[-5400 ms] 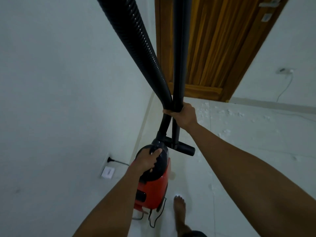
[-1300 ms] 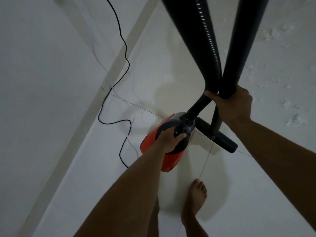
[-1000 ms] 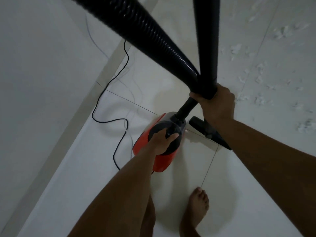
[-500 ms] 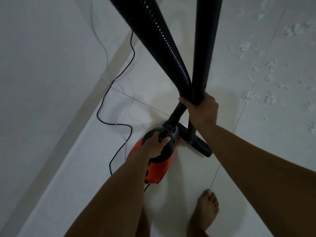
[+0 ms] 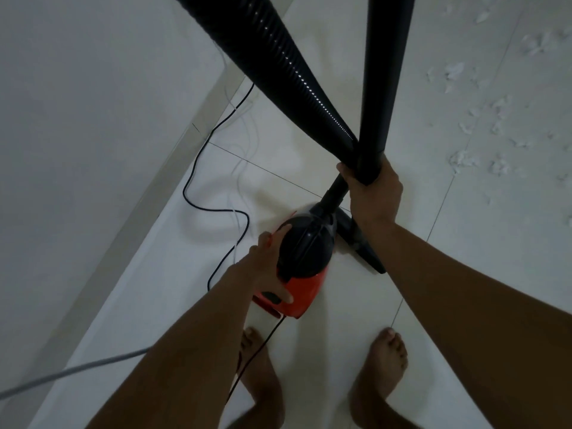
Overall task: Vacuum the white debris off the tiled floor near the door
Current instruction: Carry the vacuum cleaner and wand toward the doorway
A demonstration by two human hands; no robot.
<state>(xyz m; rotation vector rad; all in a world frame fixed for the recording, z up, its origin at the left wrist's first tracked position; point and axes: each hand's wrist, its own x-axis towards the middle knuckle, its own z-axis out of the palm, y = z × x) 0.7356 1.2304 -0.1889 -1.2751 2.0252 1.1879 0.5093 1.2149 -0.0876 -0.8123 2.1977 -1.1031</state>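
A small orange vacuum cleaner [image 5: 305, 294] with a black top stands on the tiled floor in front of my feet. My left hand [image 5: 267, 267] lies against its left side with fingers stretched along the black top and the thumb pressing by a dark switch on the orange body. My right hand [image 5: 373, 193] grips the ribbed black hose [image 5: 278, 57] and the rigid black tube [image 5: 383, 72] together where they cross. The black floor nozzle [image 5: 362, 246] rests on the tile beside the vacuum. White debris [image 5: 464, 157] is scattered over the tiles at the upper right.
A white wall [image 5: 77, 119] and its skirting run along the left. The black power cord [image 5: 198, 193] snakes over the floor by the wall, beside thin white wires. A grey cable [image 5: 77, 368] crosses the lower left. My bare feet [image 5: 385, 366] stand just behind the vacuum.
My left hand has left the handle on top of the vacuum and slid to its left side, thumb on the orange body. The vacuum now sits closer to my feet. The right hand's grip is unchanged.
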